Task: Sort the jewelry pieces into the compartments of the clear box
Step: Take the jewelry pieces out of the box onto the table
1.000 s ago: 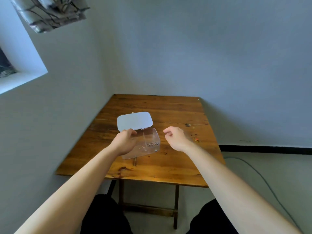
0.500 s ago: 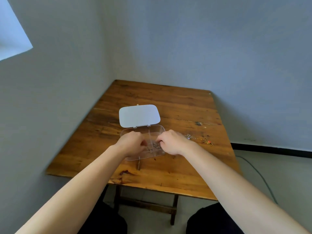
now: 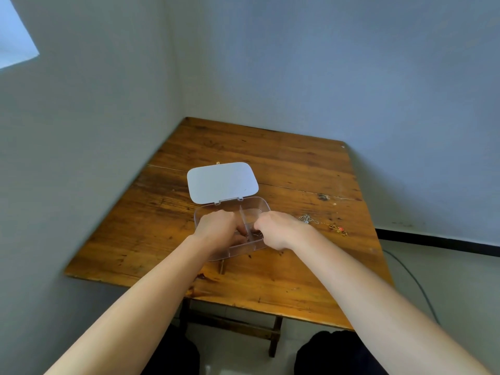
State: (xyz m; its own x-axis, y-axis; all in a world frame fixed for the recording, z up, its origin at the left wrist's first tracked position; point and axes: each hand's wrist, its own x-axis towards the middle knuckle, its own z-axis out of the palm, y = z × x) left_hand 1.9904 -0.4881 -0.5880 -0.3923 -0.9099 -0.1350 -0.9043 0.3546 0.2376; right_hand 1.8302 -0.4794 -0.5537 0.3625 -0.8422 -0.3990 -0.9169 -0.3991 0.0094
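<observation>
The clear box (image 3: 254, 205) lies on the wooden table (image 3: 284, 163) with its white lid (image 3: 222, 182) folded back behind it. A clear divider (image 3: 244, 220) runs down the middle of the box. My left hand (image 3: 216, 230) reaches into the left side of the box, fingers curled down. My right hand (image 3: 276, 228) reaches into the right side, fingers curled over a small chain piece (image 3: 255, 234) near the divider. What each hand holds is hidden. A silver chain (image 3: 307, 219) and a gold chain with a red bead (image 3: 336, 229) lie on the table to the right of the box.
The table stands in a corner, with walls at its left and far edges. A dark knot (image 3: 323, 197) marks the wood at the right. A cable (image 3: 414, 280) runs along the floor right of the table. My dark-clothed knees sit under the near edge.
A second ago my right hand hovered beside the box; it has since moved into the box next to my left hand. Over the last half second both hands stay in the box.
</observation>
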